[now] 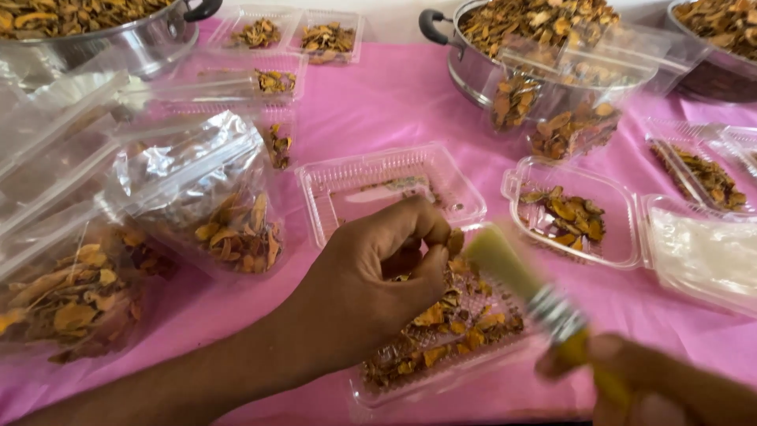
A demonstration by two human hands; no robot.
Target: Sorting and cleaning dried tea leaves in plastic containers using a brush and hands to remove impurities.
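Observation:
My left hand (371, 276) hovers over an open clear plastic clamshell box (441, 379) holding dried orange-brown petals. Its fingers pinch one dried piece (455, 241) above the pile. My right hand (670, 390), at the lower right and blurred, grips a paintbrush (528, 288) with a yellow handle, metal ferrule and pale bristles. The bristles point up-left toward the pinched piece. The box's empty lid half (390, 189) lies open behind my left hand.
Clear zip bags of dried petals (213, 213) lie at the left on the pink tablecloth (394, 102). More clamshell boxes (576, 213) sit at the right and back. Steel pots heaped with dried petals (536, 31) stand along the far edge.

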